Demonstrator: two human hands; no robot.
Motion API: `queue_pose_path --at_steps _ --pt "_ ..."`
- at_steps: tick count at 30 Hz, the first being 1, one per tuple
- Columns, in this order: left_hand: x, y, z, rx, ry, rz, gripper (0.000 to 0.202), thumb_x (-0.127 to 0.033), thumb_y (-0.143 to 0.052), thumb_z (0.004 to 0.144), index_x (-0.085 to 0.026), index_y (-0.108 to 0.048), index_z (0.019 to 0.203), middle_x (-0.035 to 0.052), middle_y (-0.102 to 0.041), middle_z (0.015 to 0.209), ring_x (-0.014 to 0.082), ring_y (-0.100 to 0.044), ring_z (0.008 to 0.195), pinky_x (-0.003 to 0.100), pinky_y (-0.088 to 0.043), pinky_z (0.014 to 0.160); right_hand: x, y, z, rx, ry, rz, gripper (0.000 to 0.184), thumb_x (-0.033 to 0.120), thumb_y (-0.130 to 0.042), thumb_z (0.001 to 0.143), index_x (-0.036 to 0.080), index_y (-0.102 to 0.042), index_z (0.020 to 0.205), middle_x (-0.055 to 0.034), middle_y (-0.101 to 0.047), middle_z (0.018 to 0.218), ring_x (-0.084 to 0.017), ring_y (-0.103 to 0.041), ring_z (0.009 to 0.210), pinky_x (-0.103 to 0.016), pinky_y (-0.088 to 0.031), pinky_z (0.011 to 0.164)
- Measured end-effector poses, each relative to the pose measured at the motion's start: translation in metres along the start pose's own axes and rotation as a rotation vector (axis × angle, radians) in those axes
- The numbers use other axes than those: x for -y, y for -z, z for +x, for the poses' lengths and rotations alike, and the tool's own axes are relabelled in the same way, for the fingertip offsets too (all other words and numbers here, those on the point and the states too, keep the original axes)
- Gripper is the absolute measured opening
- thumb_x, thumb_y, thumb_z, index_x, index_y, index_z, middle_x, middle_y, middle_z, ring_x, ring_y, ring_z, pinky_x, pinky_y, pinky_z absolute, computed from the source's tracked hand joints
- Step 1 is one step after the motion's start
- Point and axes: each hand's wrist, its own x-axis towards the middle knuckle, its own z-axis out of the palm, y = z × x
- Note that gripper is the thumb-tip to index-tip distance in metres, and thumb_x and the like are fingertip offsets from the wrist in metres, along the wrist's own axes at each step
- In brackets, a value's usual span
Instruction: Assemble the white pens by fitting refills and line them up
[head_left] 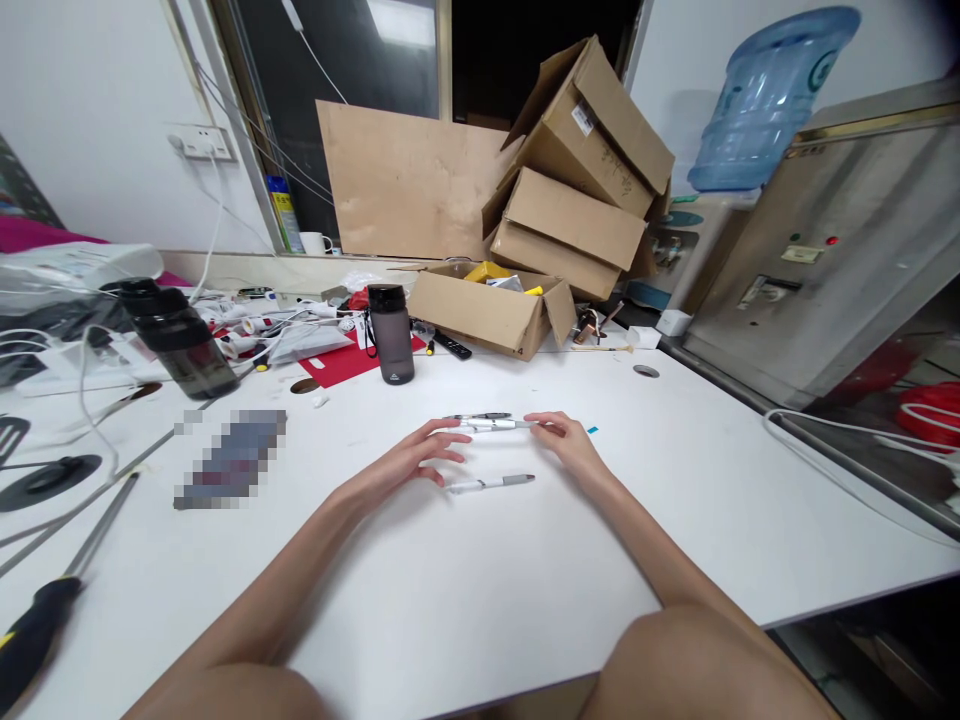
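Observation:
A white pen (495, 425) lies crosswise on the table between my hands, with a dark pen (487, 415) just beyond it, almost alongside. My right hand (564, 440) has its thumb and fingertips closed at the white pen's right end. Spread and slightly curled, the fingers of my left hand (412, 457) reach the left ends of these pens, without a closed grip. Nearer to me rests another white pen with a grey end (495, 484). Its left end is close to my left hand's lower fingers; whether they touch it, I cannot tell.
A dark bottle (391, 335) and an open cardboard box (480, 312) stand beyond my hands. On the left are a second bottle (180, 340), a blurred-out flat object (232, 460) and a screwdriver (45, 620). Cables and clutter cover the far left. A small blue scrap (593, 430) lies right.

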Motion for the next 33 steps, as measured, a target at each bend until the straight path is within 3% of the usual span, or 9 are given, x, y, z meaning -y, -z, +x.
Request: queue_pose_path --at_steps 4,7,14,18,22,26,33 --pt "0.006 0.001 0.007 -0.097 -0.076 0.129 0.04 -0.043 -0.058 0.095 -0.022 -0.054 0.129 0.0154 -0.063 0.137 0.0276 -0.067 0.113 0.031 -0.054 0.072 0.004 -0.001 -0.003 0.05 0.061 -0.049 0.031 0.043 -0.071 0.08 0.022 -0.081 0.1 -0.0083 -0.065 0.108 -0.023 -0.063 0.094 -0.038 -0.048 0.093" --pt "0.012 0.002 0.013 -0.212 -0.224 0.277 0.034 -0.045 -0.06 0.092 -0.021 -0.053 0.116 0.0117 -0.069 0.116 0.0239 -0.07 0.095 0.028 -0.05 0.063 0.008 -0.004 -0.006 0.108 0.094 -0.035 0.03 0.045 -0.069 0.083 0.022 -0.079 0.1 -0.0075 -0.067 0.106 -0.022 -0.063 0.094 -0.036 -0.049 0.092" --pt "0.009 -0.004 0.01 -0.263 -0.352 0.387 0.03 -0.046 -0.06 0.093 -0.023 -0.054 0.112 0.002 -0.065 0.089 0.0183 -0.064 0.081 0.026 -0.045 0.065 0.02 -0.008 -0.013 0.297 0.085 0.06 0.032 0.049 -0.063 0.09 0.02 -0.072 0.101 -0.0026 -0.067 0.082 -0.02 -0.062 0.082 -0.034 -0.05 0.083" --pt "0.008 -0.005 0.009 -0.251 -0.348 0.509 0.029 -0.047 -0.061 0.092 -0.022 -0.063 0.108 0.0012 -0.063 0.086 0.018 -0.059 0.08 0.027 -0.044 0.068 0.021 -0.008 -0.015 0.318 0.096 0.027 0.032 0.048 -0.061 0.092 0.021 -0.072 0.103 -0.0015 -0.064 0.079 -0.019 -0.059 0.078 -0.032 -0.047 0.078" --pt "0.009 -0.006 0.008 -0.237 -0.36 0.598 0.029 -0.046 -0.058 0.094 -0.023 -0.065 0.109 0.0003 -0.062 0.083 0.018 -0.057 0.077 0.028 -0.044 0.07 0.024 -0.008 -0.019 0.37 0.136 -0.094 0.034 0.05 -0.058 0.094 0.022 -0.074 0.103 -0.0027 -0.068 0.09 -0.018 -0.054 0.074 -0.029 -0.042 0.068" --pt "0.009 -0.007 0.007 -0.255 -0.351 0.632 0.031 -0.048 -0.052 0.098 -0.023 -0.064 0.111 0.0027 -0.066 0.091 0.02 -0.06 0.082 0.029 -0.044 0.072 0.029 -0.008 -0.025 0.41 0.183 -0.204 0.038 0.051 -0.049 0.099 0.021 -0.073 0.097 -0.0004 -0.062 0.077 -0.016 -0.045 0.064 -0.027 -0.032 0.059" --pt "0.011 -0.011 0.004 -0.242 -0.355 0.722 0.033 -0.047 -0.04 0.103 -0.024 -0.064 0.111 0.0036 -0.069 0.096 0.0214 -0.059 0.081 0.03 -0.043 0.074 0.031 -0.01 -0.025 0.384 0.27 -0.306 0.032 0.041 -0.046 0.102 0.023 -0.069 0.089 0.0004 -0.061 0.075 -0.017 -0.044 0.063 -0.028 -0.031 0.062"
